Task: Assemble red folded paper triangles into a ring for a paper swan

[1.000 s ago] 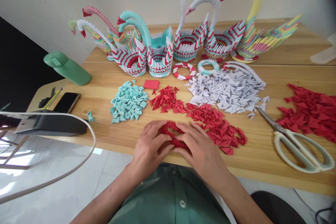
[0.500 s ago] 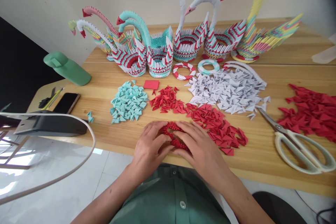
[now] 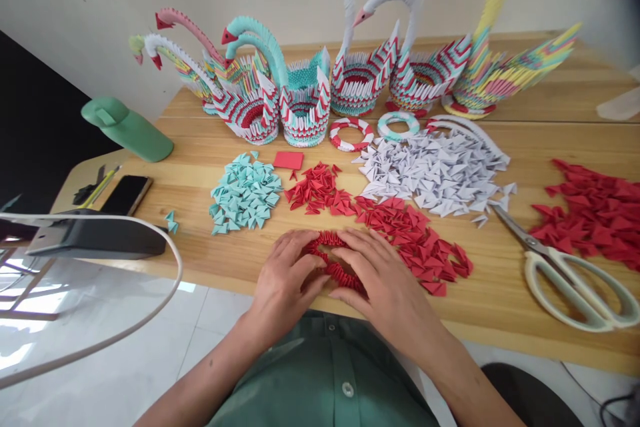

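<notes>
A ring of red folded paper pieces (image 3: 333, 257) lies at the near edge of the wooden table (image 3: 500, 293). My left hand (image 3: 285, 280) presses on the ring's left side with bent fingers. My right hand (image 3: 383, 280) covers its right side, fingers curled over the pieces. Both hands grip the ring between them. A heap of loose red triangles (image 3: 415, 243) lies just right of my right hand, and a smaller red heap (image 3: 317, 190) sits behind the ring.
Piles of teal triangles (image 3: 245, 193), white triangles (image 3: 435, 170) and more red ones (image 3: 595, 213) spread across the table. Several paper swans (image 3: 300, 93) line the back. Large scissors (image 3: 565, 267) lie at right. A phone (image 3: 127, 193), black device (image 3: 95, 237) and green object (image 3: 127, 130) sit left.
My hands stay on the red ring; the right fingers have shifted slightly over it. The view has tilted a little.
</notes>
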Demonstrator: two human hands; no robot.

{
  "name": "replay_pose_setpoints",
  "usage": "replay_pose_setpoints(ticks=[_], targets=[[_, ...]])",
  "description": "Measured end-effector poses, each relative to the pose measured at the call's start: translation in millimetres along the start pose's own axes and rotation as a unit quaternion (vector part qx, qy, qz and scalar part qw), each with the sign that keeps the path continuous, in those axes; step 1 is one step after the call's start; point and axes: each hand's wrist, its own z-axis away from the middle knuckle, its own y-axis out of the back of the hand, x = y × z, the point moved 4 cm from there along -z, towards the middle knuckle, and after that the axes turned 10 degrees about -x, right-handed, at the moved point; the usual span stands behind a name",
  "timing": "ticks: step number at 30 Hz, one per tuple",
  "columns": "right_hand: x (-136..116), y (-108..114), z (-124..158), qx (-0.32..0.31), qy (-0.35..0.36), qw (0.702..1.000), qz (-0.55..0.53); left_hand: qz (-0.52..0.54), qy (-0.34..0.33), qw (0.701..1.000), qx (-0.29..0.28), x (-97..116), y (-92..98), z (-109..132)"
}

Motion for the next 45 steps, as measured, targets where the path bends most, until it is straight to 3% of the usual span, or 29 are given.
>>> replay_pose_setpoints(ticks=[17,31,45], targets=[[12.4,24.5,35.4,0.036,0.003,0.999,0.001,0.000,0.025,1.000,-0.014,-2.7,6.7,1.6],[8.5,12.0,16.8,0.008,0.013,1.000,-0.011,0.006,-0.030,0.999,-0.044,-6.4,6.4,-3.7],[10.1,5.9,13.1,0.023,0.004,0.999,-0.032,0.008,-0.052,0.997,-0.050,-1.8,5.8,-6.5]])
